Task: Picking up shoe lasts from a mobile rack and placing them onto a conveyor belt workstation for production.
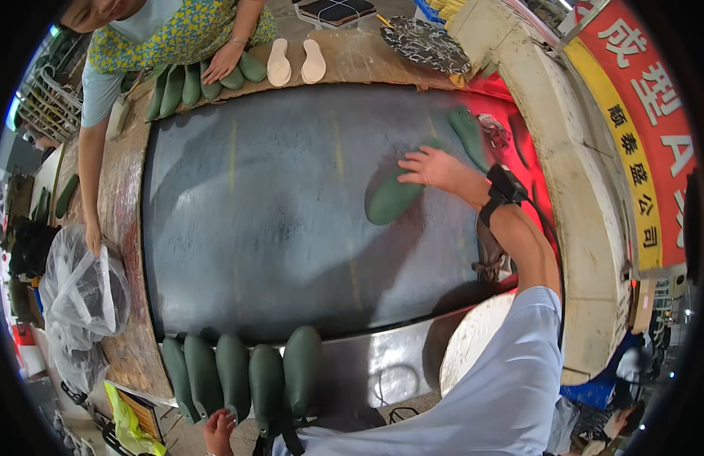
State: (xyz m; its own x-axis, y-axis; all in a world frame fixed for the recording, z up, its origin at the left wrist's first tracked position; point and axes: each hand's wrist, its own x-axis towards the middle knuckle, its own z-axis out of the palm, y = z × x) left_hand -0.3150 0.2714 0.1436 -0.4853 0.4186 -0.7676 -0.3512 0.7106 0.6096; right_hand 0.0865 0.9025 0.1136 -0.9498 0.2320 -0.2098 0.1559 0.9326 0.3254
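Observation:
Over the dark belt, my right hand (435,169) has its fingers spread out. It reaches across a green shoe last (393,199), partly covering it; whether the fingers press on it is unclear. Another green last (467,133) lies beyond that hand, close to the red-lit opening. Along the near edge, several green lasts (232,372) stand in a row, narrow ends toward me. At the end of one of them, my left hand (219,433) has its fingers curled against it. Its palm is out of sight.
Across the belt (291,205), a co-worker rests one hand (224,62) on several green lasts and holds a clear plastic bag (93,285) with the other. Pale insoles (314,62) lie on the far ledge. A cream machine housing (576,205) with a red sign (648,91) borders the right.

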